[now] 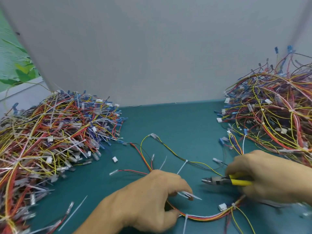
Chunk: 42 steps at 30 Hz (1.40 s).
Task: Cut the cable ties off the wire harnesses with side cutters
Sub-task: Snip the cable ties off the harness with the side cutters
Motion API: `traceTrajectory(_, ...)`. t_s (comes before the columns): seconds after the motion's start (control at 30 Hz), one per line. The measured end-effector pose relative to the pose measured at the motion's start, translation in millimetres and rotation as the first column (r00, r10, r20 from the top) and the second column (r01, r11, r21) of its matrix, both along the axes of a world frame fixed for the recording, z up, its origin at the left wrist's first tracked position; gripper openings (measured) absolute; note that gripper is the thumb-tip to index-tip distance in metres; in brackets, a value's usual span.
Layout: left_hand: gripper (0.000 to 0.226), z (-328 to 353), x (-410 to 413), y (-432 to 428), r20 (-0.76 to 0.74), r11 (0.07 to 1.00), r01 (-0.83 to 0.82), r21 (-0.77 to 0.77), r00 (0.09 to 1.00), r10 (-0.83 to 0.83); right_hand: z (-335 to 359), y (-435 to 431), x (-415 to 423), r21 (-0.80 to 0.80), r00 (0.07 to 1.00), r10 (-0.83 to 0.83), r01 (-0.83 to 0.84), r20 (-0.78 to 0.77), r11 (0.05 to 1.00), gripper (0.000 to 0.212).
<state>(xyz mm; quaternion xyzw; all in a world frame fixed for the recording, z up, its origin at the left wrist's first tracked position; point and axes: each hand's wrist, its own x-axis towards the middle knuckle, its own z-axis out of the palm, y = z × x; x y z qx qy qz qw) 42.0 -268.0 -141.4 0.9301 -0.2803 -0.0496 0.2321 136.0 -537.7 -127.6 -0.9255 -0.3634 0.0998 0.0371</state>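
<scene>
Harness (207,217): lies on green mat (177,119) between both hands; probably light and limp, wires shifting freely.
Left hand (152,198): fingers curled round harness bundle.
Right hand (266,174): grips side cutters (224,181) by the yellow handles.
Hold point: likely best beside a cable tie (233,204), thin, stiff plastic.

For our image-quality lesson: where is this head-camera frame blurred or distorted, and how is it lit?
Head view: motion blur smears the bottom right corner past the right hand; the left pile of harnesses softens toward the bottom left; the grey wall's edges lean, a wide-angle effect; light is soft and even, faint shadow under the side cutters, no glare.
</scene>
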Motion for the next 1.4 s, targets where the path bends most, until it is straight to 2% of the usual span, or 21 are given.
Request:
traceTrajectory(0.17, 0.032, -3.5, -6.7, -9.0, -0.124, 0.998, 0.039, 0.059, 0.992, -0.031, 2.0, 5.7, -5.3, 0.015, 1.000, 0.015, -0.015, 0.007, 1.000, 0.025)
traceTrajectory(0.27, 0.020, -3.8, -2.3, -10.7, -0.091, 0.994, 0.091, 0.063, 0.992, -0.085, 3.2, 10.0, -8.8, 0.026, 0.999, 0.039, -0.039, 0.025, 0.999, 0.014)
traceTrajectory(0.43, 0.021, -9.8, 0.4, -3.9, -0.104, 0.996, 0.077, 0.055, 0.992, -0.071, 0.7, 14.9, -11.2, 0.019, 0.998, 0.055, -0.055, 0.008, 0.998, 0.021)
traceTrajectory(0.57, 0.017, -13.2, 1.7, -5.6, -0.095, 0.998, 0.064, 0.023, 0.994, -0.062, -0.9, 17.8, -12.1, 0.007, 0.999, 0.048, -0.048, -0.001, 0.999, 0.017)
traceTrajectory(0.63, 0.014, -13.4, 3.7, -5.9, -0.051, 0.999, 0.035, -0.031, 0.998, -0.037, -0.9, 20.4, -13.0, -0.013, 0.999, 0.044, -0.044, -0.001, 0.999, 0.016)
traceTrajectory(0.73, 0.008, -16.1, 7.6, -2.4, -0.055, 0.978, -0.099, -0.183, 0.994, 0.090, -1.8, 26.1, -16.7, -0.018, 0.998, 0.055, -0.055, 0.028, 0.998, 0.017)
traceTrajectory(0.87, 0.008, -19.3, 12.6, 4.7, -0.213, 0.901, -0.281, -0.332, 0.952, 0.219, -4.6, 35.9, -26.1, -0.021, 0.997, 0.073, -0.072, 0.030, 0.997, 0.020)
traceTrajectory(1.03, 0.013, -18.7, 14.7, 7.6, -0.266, 0.882, -0.337, -0.329, 0.929, 0.256, -7.0, 40.4, -32.8, -0.037, 0.997, 0.066, -0.065, 0.037, 0.997, 0.024)
traceTrajectory(1.4, 0.012, -20.4, 15.4, 7.1, -0.291, 0.883, -0.347, -0.314, 0.921, 0.259, -5.4, 45.0, -38.8, -0.114, 0.995, 0.083, -0.077, 0.049, 0.990, 0.016)
